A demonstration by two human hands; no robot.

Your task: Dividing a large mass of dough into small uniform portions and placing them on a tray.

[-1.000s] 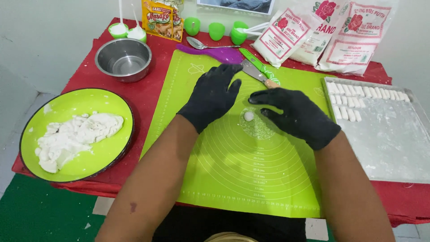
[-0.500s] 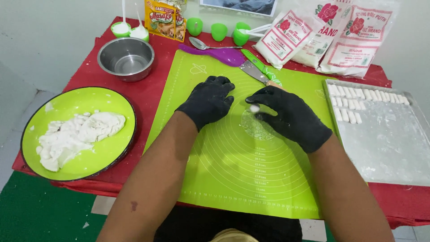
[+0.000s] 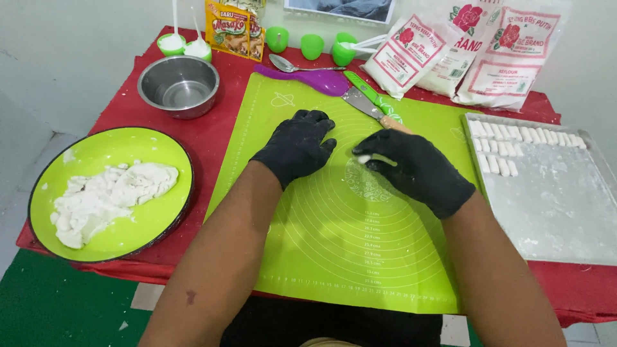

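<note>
At the far left a round lime-green plate with a dark rim sits on the red tablecloth and carries a ragged heap of white dough. Behind it stands a small stainless steel bowl, and beyond that two green cups with white contents and a yellow seasoning packet. The lime-green silicone mat printed with rings fills the middle of the table. The left hand in a black glove rests on the mat, fingers loosely curled and holding nothing. Just beside it the right hand in a black glove pinches a small white dough piece between thumb and fingertips, low over the mat's centre. Behind the hands lie a purple plastic spoon, a metal spoon and a green-handled scraper, close to the right knuckles. Further right are three white flour bags and a floured metal tray with rows of short white dough sticks.
</note>
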